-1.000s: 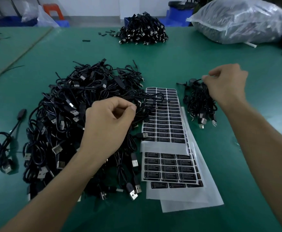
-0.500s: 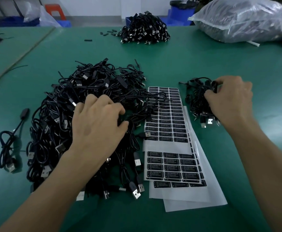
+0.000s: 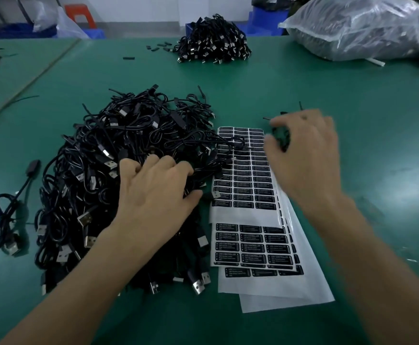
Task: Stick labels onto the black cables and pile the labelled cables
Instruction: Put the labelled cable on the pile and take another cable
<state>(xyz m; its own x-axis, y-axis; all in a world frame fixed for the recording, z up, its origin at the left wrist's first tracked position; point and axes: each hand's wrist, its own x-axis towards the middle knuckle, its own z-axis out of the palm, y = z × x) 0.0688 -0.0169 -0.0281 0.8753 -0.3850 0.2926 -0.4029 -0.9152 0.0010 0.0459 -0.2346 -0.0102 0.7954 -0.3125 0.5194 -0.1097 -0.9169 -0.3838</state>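
A big heap of black USB cables (image 3: 99, 170) lies on the green table (image 3: 377, 145), left of centre. My left hand (image 3: 153, 192) rests on the heap's right side with its fingertips curled down into the cables. White sheets of black labels (image 3: 243, 192) lie fanned between my hands. My right hand (image 3: 305, 155), blurred, covers the small pile of cables (image 3: 281, 136) beside the sheets. Its fingers curl round that bunch, and only a few cable ends stick out above it.
A lone black cable (image 3: 11, 215) lies at the far left. Another cable pile (image 3: 213, 43) and small black parts (image 3: 158, 47) sit at the far edge. A filled clear plastic bag (image 3: 360, 28) is at the back right. A table seam (image 3: 36, 75) runs on the left.
My left hand dropped from a raised pinch onto the big heap and dug its fingers in. My right hand came down on the small pile and shifted left over it.
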